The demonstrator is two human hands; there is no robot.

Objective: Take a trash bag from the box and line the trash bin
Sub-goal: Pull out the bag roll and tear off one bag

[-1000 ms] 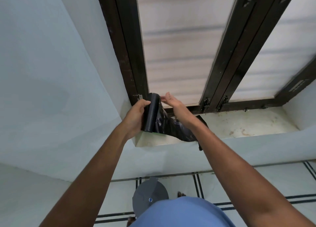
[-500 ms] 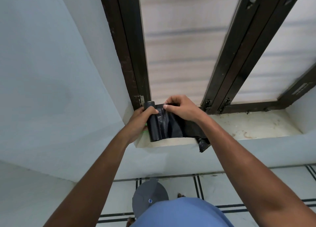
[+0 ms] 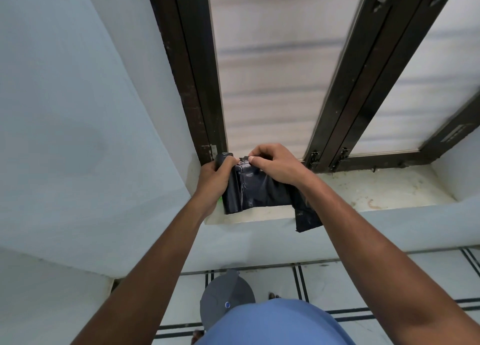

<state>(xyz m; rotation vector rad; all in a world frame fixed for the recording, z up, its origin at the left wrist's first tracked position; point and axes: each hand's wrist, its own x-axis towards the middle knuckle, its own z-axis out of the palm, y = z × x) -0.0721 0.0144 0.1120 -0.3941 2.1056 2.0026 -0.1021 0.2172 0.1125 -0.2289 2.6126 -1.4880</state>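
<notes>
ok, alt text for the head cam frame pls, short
Seen from above, a person's left hand grips a roll of black trash bags over a stained windowsill, while the right hand pinches the top edge of the partly unrolled bag. A grey lidded bin stands on the tiled floor below, under a dark-framed window.

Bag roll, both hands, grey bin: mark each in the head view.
bag roll (image 3: 235, 189), head view, on the rolled black plastic.
left hand (image 3: 213, 178), head view, back of hand.
right hand (image 3: 278, 164), head view, back of hand.
bin (image 3: 220, 296), head view, grey lid.
</notes>
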